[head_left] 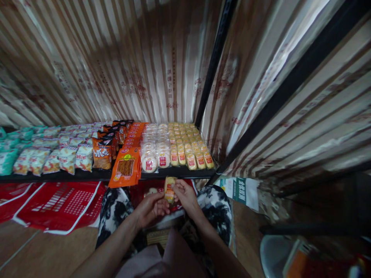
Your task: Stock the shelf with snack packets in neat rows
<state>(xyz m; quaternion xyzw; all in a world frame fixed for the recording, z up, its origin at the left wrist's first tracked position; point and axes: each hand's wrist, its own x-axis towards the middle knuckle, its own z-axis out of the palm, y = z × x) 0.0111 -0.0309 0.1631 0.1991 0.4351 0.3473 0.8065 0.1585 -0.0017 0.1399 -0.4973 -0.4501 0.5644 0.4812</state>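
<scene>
The left hand and the right hand meet in the lower middle of the view. Both hands pinch one small yellow packet with narrow fingers, the left from below and the right from its side. The packet stands nearly upright between the fingertips, just below the front edge of the shelf.

The knees in black and white trousers are at 8 and 4 o'clock from the hands.

At 12 o'clock lie rows of the same yellow packets with red labels, and just at their left the round white cakes in clear wrap. At 11 o'clock a flat orange packet hangs over the shelf edge. Farther to 10 o'clock there are brown packets with big white characters, then pale packets, then teal packets.

At 9 o'clock a red printed sheet lies on the floor. At 3 o'clock leans a green and white carton. A black post rises at 1 o'clock. Behind the shelf hangs a striped paper wall with red writing.

All the writing is too small or too blurred to read.
</scene>
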